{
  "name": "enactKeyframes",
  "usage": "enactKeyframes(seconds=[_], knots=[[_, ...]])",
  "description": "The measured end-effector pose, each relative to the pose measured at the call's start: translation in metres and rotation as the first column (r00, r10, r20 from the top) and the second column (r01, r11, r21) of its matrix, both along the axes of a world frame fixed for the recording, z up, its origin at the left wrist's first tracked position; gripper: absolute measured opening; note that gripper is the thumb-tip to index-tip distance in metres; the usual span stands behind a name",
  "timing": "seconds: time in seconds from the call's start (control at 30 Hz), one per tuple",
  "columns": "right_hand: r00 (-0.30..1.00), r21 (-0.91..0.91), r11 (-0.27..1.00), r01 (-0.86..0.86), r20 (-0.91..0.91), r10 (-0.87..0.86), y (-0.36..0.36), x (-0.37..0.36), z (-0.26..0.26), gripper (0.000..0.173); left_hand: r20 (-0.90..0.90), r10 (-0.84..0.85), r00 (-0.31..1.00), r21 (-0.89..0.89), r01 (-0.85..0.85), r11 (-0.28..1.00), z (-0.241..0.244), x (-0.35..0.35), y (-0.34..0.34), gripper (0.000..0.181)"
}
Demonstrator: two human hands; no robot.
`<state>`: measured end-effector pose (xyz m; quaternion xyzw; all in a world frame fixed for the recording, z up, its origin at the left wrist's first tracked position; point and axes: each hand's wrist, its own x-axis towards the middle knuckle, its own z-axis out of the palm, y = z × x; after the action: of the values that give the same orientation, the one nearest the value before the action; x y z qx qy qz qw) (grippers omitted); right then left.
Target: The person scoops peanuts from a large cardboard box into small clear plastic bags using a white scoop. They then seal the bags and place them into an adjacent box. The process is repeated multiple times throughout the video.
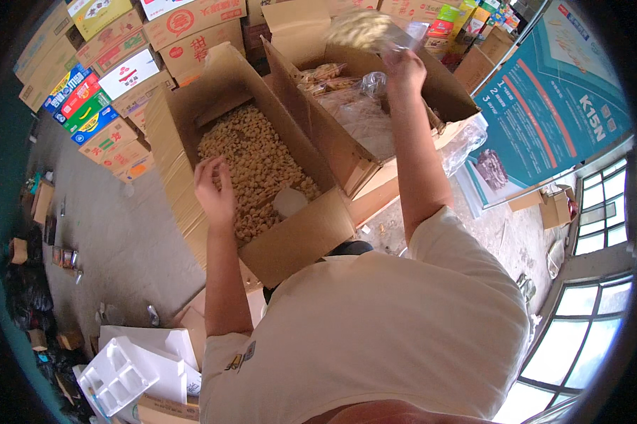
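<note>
My right hand [406,69] grips the neck of a clear plastic bag [362,29] filled with pale yellowish pieces. The bag is blurred and hangs above a cardboard box [453,103] on the right. Inside that box lie several filled plastic bags [345,106]. My left hand [215,191] is over the left side of another open cardboard box [297,246], its fingers apart and nothing seen in them. Loose tan snack pieces [260,153] cover this box's bottom. A whitish round scoop or bowl [290,202] rests among them at the near end.
Stacked printed cartons [199,58] stand behind the boxes. A teal banner [551,106] on a metal frame rises at the right. White foam packaging [120,373] lies at lower left, with black plastic bags [30,297] beyond it. Small litter dots the concrete floor [122,233].
</note>
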<state>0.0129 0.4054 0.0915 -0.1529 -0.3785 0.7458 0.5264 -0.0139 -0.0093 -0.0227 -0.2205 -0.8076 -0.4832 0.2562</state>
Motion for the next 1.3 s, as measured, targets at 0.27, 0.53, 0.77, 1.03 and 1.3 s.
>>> enactKeyframes(seconds=[0.27,0.53,0.77,1.03,1.3], knots=[[0.899,-0.023,0.998,0.055,0.436,-0.039,0.052,0.01,-0.07,0.023,0.128,-0.069,0.989,0.0,0.07,0.998,0.0,0.004,-0.004,0.02],[-0.047,0.342,0.618,-0.707,0.851,-0.524,0.066,-0.052,-0.129,0.054,0.449,-0.133,0.884,0.103,0.097,0.99,0.02,0.023,-0.009,0.025],[-0.289,0.145,0.434,-0.889,0.559,-0.777,0.087,-0.042,-0.116,0.051,0.317,-0.208,0.925,0.024,0.211,0.977,0.012,0.013,0.002,0.017],[0.408,0.82,0.234,-0.522,0.481,-0.776,0.048,-0.04,-0.054,0.024,0.33,-0.227,0.916,0.103,0.204,0.973,0.009,0.013,0.004,0.016],[0.937,0.872,0.418,-0.256,0.329,-0.114,-0.073,-0.019,-0.012,0.011,0.318,-0.31,0.896,0.135,0.28,0.95,0.003,0.007,0.001,0.03]])
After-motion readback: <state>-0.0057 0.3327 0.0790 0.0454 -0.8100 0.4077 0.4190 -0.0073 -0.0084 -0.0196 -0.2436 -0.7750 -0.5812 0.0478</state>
